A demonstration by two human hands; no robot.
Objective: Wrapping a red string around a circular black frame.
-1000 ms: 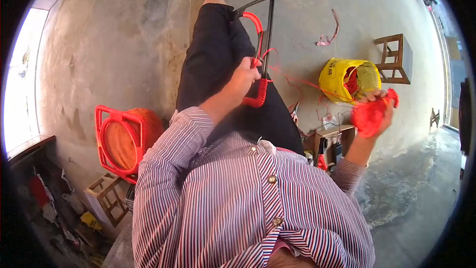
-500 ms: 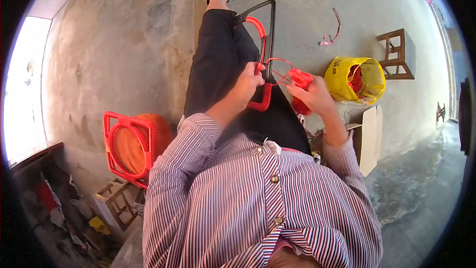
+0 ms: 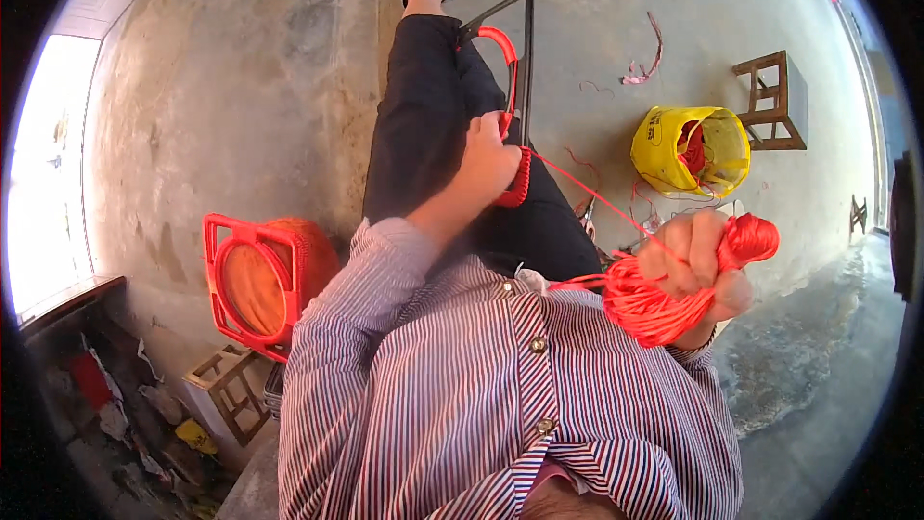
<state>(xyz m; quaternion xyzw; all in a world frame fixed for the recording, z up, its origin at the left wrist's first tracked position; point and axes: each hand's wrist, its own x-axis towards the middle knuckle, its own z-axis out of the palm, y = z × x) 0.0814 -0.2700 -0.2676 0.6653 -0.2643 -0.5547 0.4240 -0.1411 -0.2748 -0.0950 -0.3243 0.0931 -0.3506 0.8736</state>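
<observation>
A black angular frame (image 3: 528, 58), partly wrapped in red cord, lies across my legs. My left hand (image 3: 489, 156) is closed on the frame's near side, beside a tightly coiled red wrapping (image 3: 520, 178). What its fingertips pinch is hidden. Off to the right, my right hand (image 3: 695, 255) is closed round a loose hank of red cord (image 3: 643, 303), with a bundled end sticking out past the fingers. One strand (image 3: 587, 191) runs taut and straight from the frame to the right hand.
At the left stands a red-framed round seat or drum (image 3: 255, 279). A yellow bucket (image 3: 659, 149) with red material inside sits at right, near a wooden stool (image 3: 784, 101). Cord scraps (image 3: 654, 48) and scissors-like metal (image 3: 588, 217) lie on the floor.
My right hand has swung right and toward my body with the red cord, pulling the slack loop at the frame straight. The left hand stays at the frame, now turned with its back up.
</observation>
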